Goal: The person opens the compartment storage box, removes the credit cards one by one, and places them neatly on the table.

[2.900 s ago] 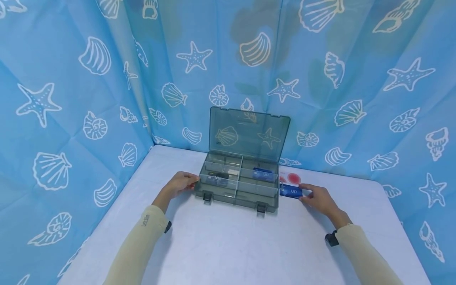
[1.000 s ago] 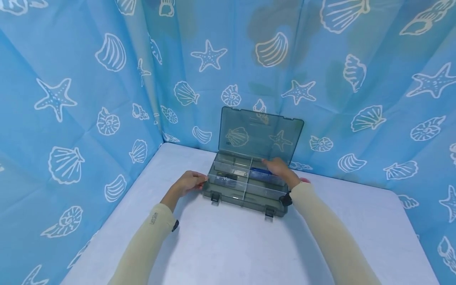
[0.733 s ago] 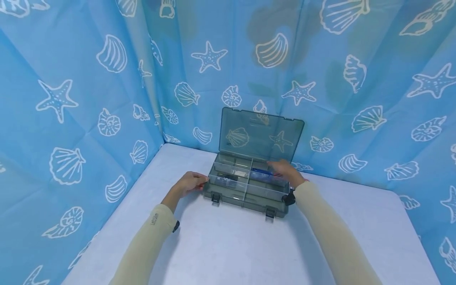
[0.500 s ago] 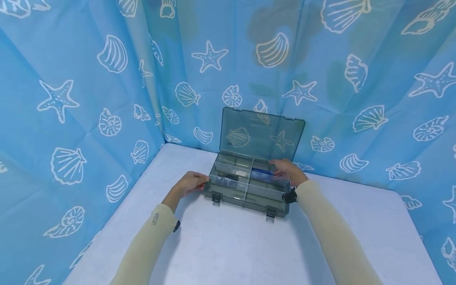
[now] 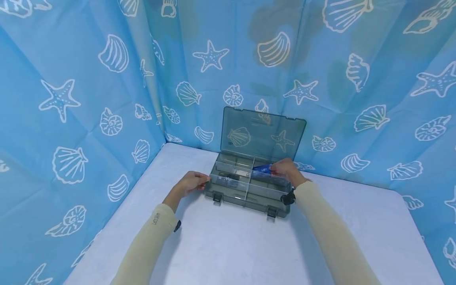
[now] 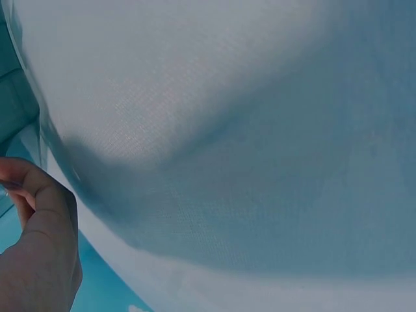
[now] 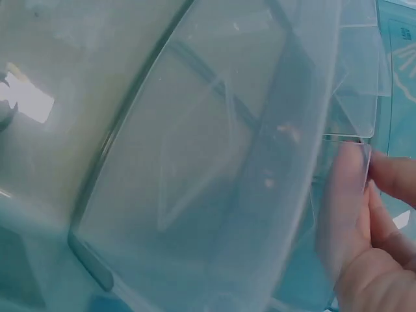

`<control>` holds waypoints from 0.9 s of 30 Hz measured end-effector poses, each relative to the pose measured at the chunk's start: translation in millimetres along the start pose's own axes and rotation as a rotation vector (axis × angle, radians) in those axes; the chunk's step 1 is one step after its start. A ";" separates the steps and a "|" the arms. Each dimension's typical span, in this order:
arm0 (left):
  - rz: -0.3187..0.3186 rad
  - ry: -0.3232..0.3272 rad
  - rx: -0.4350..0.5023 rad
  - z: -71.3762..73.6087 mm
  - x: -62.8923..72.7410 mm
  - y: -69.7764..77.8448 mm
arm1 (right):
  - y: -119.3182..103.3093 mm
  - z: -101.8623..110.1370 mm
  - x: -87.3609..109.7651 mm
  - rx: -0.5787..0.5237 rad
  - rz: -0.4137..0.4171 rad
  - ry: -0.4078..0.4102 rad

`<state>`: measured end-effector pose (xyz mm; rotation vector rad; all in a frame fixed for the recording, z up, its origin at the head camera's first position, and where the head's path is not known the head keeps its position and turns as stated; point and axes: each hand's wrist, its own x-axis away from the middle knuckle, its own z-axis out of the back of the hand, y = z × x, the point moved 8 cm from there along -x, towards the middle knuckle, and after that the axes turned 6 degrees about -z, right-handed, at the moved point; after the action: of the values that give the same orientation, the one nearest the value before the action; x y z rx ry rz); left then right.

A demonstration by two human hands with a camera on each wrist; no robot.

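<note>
A smoky translucent compartment box (image 5: 246,204) stands on the table with its lid (image 5: 263,132) raised against the curtain. My left hand (image 5: 192,183) grips its left edge near the front corner; in the left wrist view that hand (image 6: 42,240) shows curled fingers at the frame's edge. My right hand (image 5: 286,170) reaches over the right side and pinches a small blue pack (image 5: 261,169) with white lettering, tilted in the right middle compartment. In the right wrist view the fingers (image 7: 390,172) sit behind a clear divider (image 7: 348,208). A dark lettered pack (image 5: 226,179) lies in the left middle compartment.
A small whitish piece (image 5: 242,173) lies beside the dark pack. Clear dividers stand up between the compartments. Two latches (image 5: 272,213) jut from the box's front. A white cloth (image 5: 231,245) covers the table, and a blue shell-print curtain (image 5: 199,118) rises behind and at the left.
My right hand has moved from the table right of the box, where it held a blue pack, into the right middle compartment. The blue pack there now shows tilted up. My left hand stays put.
</note>
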<state>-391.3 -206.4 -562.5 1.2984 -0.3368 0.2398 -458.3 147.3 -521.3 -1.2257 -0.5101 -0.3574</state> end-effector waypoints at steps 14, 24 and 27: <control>-0.028 -0.012 -0.009 -6.9 3.8 3.7 | 6.6 73.2 53.0 0.073 0.170 -0.028; -0.008 0.001 -0.035 -3.4 4.2 2.9 | 81.6 145.7 87.1 0.008 0.094 0.019; -0.009 -0.001 -0.030 -3.4 3.1 2.4 | 103.6 152.8 94.9 -0.006 0.053 0.029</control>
<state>-388.9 -202.5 -560.0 1.2703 -0.3342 0.2262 -352.1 325.6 -513.5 -1.2354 -0.4516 -0.3311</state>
